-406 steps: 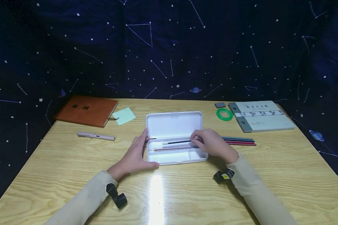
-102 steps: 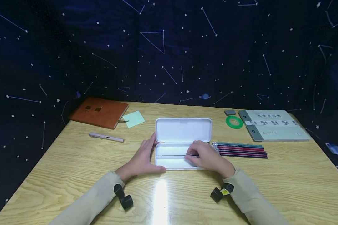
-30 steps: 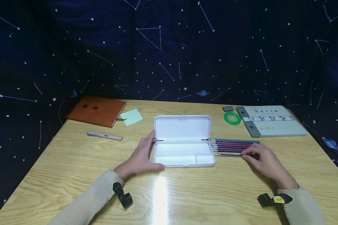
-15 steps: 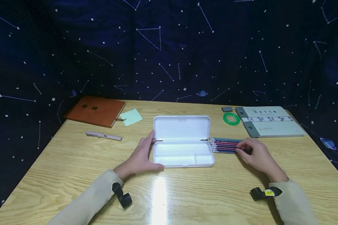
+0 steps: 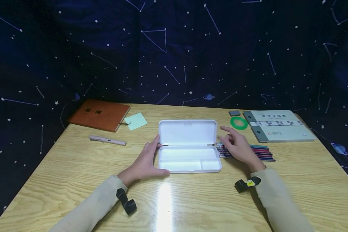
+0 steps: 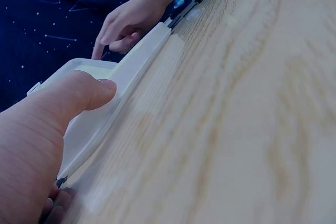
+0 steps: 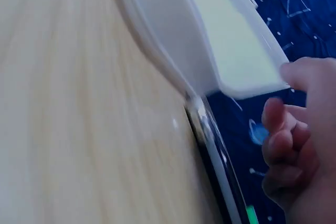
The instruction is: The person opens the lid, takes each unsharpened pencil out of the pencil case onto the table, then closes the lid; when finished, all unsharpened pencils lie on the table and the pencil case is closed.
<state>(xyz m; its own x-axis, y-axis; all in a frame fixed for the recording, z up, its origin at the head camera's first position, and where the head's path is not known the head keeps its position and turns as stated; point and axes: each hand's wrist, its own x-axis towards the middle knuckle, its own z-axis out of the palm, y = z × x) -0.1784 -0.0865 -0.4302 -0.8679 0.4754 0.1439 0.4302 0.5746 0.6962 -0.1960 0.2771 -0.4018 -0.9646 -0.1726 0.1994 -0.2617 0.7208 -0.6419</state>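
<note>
A white pencil case [image 5: 179, 166] stands with its lid [image 5: 188, 132] raised, its compartments bare. My left hand [image 5: 142, 162] grips its left end, thumb along the front wall and fingers at the back by the hinge. To the right of the case lies a row of several pencils [image 5: 261, 154], their eraser ends close to its side. Over these pencils is my right hand [image 5: 239, 146], holding nothing. Its index finger points toward the lid's right edge, and the other fingers are loosely curled. In the right wrist view the index fingertip [image 7: 289, 72] overlaps the lid's corner.
A brown notebook [image 5: 100, 114], a pale green sticky note [image 5: 136, 121] and a light pen [image 5: 108, 140] lie on the left. Back right are a grey eraser [image 5: 234, 113], a green tape roll [image 5: 233, 125] and a grey-green account book [image 5: 281, 129].
Pencils once inside the case now lie in a row beside it. My right hand slid the last pencil against the row, released it and moved left toward the lid. The left hand stayed.
</note>
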